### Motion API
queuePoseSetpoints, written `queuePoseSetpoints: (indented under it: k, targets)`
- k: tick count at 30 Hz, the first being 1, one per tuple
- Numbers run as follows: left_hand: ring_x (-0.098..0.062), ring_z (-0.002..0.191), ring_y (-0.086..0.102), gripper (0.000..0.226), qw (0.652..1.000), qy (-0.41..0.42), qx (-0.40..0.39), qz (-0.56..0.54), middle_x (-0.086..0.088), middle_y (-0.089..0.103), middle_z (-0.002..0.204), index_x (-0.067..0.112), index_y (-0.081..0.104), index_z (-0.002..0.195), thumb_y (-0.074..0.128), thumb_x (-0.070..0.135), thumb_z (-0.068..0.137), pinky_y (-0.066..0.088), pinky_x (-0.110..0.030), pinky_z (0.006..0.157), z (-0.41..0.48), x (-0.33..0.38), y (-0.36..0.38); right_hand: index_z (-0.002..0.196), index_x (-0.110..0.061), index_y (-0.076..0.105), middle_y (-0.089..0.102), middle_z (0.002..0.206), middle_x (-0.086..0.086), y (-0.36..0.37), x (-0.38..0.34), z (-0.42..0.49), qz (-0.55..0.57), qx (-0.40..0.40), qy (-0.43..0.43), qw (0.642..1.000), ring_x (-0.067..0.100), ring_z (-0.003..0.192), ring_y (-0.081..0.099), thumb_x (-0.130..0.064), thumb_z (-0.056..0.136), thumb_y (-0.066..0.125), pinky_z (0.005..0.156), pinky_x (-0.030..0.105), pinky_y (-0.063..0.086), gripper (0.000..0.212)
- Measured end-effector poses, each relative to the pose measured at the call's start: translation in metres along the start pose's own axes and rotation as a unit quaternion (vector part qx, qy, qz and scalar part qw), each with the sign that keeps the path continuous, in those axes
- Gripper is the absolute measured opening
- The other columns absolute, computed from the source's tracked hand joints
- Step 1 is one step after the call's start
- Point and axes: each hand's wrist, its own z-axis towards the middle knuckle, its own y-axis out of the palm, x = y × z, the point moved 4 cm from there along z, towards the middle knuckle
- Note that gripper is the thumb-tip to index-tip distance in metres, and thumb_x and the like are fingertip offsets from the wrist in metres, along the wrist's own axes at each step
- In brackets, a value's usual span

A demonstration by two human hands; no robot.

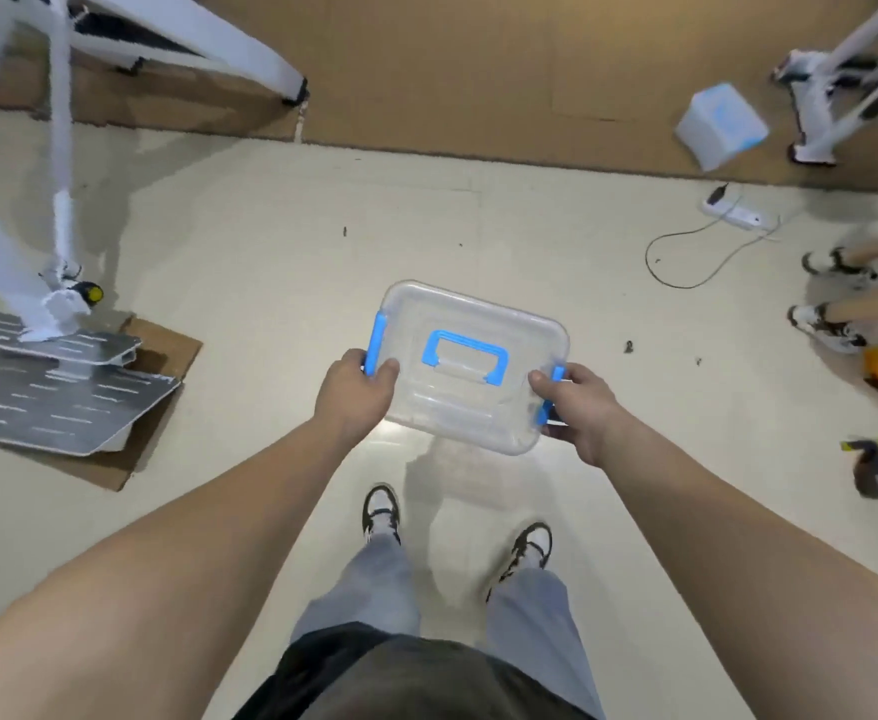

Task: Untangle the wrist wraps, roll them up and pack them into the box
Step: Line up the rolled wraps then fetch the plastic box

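Observation:
I stand over a pale floor and hold a clear plastic box (470, 324) with a blue handle and blue side latches, lid on, at waist height. My left hand (356, 394) grips its left end with the thumb on the lid beside the blue latch. My right hand (579, 407) grips the right end, fingers curled under and thumb on top. The box looks see-through with nothing plain inside. No wrist wraps are in view.
A white exercise machine (57, 324) with grey footplates stands at the left on cardboard. A second clear box (720, 124) lies at the far right by another machine. A power strip (733, 213) and cable lie on the floor. Other people's feet (826, 324) are at the right edge.

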Motion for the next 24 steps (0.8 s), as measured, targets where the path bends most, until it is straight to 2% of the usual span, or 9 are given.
queuePoseSetpoints:
  k: [2,5,8,9,12,17,19,22,24]
  targets:
    - [-0.03,0.087,0.062,0.043,0.998,0.02,-0.039,0.049,-0.009,0.067,0.1,0.006,0.062,0.11,0.05,0.048,0.106,0.046,-0.036,0.072,-0.033,0.008,0.035,0.132,-0.02,0.062,0.074,0.122,0.005,-0.046,0.039,-0.031,0.04,0.039,0.002,0.998,0.019,0.086,0.07,-0.023,0.098,0.077,0.082,0.04,0.06,0.038]
    - [-0.03,0.087,0.063,0.042,0.985,0.06,-0.109,0.12,-0.008,0.067,0.097,0.009,0.059,0.11,0.047,0.049,0.107,0.047,-0.037,0.074,-0.091,0.02,0.103,0.131,-0.02,0.064,0.074,0.122,0.004,-0.123,0.107,-0.077,0.108,0.095,0.009,0.99,0.02,0.09,0.073,-0.025,0.098,0.077,0.074,0.036,0.061,0.036]
    - [-0.027,0.09,0.064,0.034,0.964,0.126,-0.165,0.163,-0.005,0.069,0.102,0.017,0.055,0.122,0.047,0.047,0.108,0.048,-0.036,0.076,-0.159,0.037,0.185,0.116,-0.023,0.068,0.074,0.123,0.004,-0.208,0.188,-0.124,0.178,0.169,0.01,0.969,0.029,0.11,0.073,-0.037,0.096,0.078,0.095,0.048,0.062,0.027]
    - [-0.028,0.092,0.065,0.035,0.955,0.146,-0.187,0.176,-0.006,0.069,0.104,0.016,0.055,0.124,0.046,0.046,0.109,0.05,-0.037,0.079,-0.187,0.044,0.217,0.113,-0.023,0.067,0.074,0.122,0.003,-0.238,0.218,-0.143,0.202,0.194,0.008,0.96,0.029,0.111,0.073,-0.039,0.095,0.078,0.095,0.047,0.061,0.026]
    - [-0.029,0.101,0.068,0.039,0.928,0.188,-0.252,0.2,-0.006,0.073,0.108,0.014,0.055,0.128,0.045,0.047,0.109,0.054,-0.042,0.092,-0.275,0.052,0.314,0.113,-0.022,0.068,0.072,0.119,0.001,-0.326,0.316,-0.205,0.253,0.272,0.0,0.929,0.027,0.106,0.072,-0.042,0.095,0.077,0.085,0.038,0.058,0.028]
    - [-0.029,0.101,0.069,0.038,0.856,0.265,-0.362,0.258,-0.005,0.072,0.103,0.014,0.057,0.126,0.044,0.047,0.11,0.055,-0.044,0.093,-0.437,0.056,0.465,0.109,-0.026,0.068,0.061,0.099,-0.002,-0.436,0.491,-0.305,0.357,0.39,0.04,0.848,0.02,0.092,0.059,-0.051,0.099,0.068,0.073,0.029,0.049,0.027]
    - [-0.029,0.098,0.07,0.037,0.825,0.293,-0.394,0.278,-0.005,0.072,0.1,0.014,0.057,0.124,0.043,0.045,0.11,0.056,-0.044,0.091,-0.494,0.058,0.513,0.101,-0.03,0.067,0.059,0.101,-0.001,-0.466,0.547,-0.334,0.4,0.427,0.061,0.809,0.021,0.094,0.057,-0.053,0.1,0.065,0.081,0.032,0.048,0.024]
    - [-0.026,0.092,0.07,0.034,0.782,0.329,-0.425,0.316,-0.004,0.071,0.095,0.016,0.056,0.121,0.043,0.045,0.11,0.054,-0.041,0.087,-0.564,0.067,0.572,0.117,-0.031,0.068,0.065,0.119,-0.005,-0.498,0.615,-0.364,0.467,0.46,0.088,0.75,0.021,0.111,0.062,-0.059,0.1,0.061,0.101,0.037,0.05,0.034]
    - [-0.02,0.084,0.067,0.032,0.751,0.357,-0.438,0.342,0.0,0.07,0.09,0.017,0.055,0.12,0.043,0.045,0.11,0.051,-0.037,0.081,-0.6,0.075,0.611,0.122,-0.032,0.066,0.066,0.123,-0.007,-0.518,0.651,-0.378,0.499,0.473,0.104,0.719,0.019,0.11,0.062,-0.061,0.101,0.058,0.101,0.038,0.049,0.037]
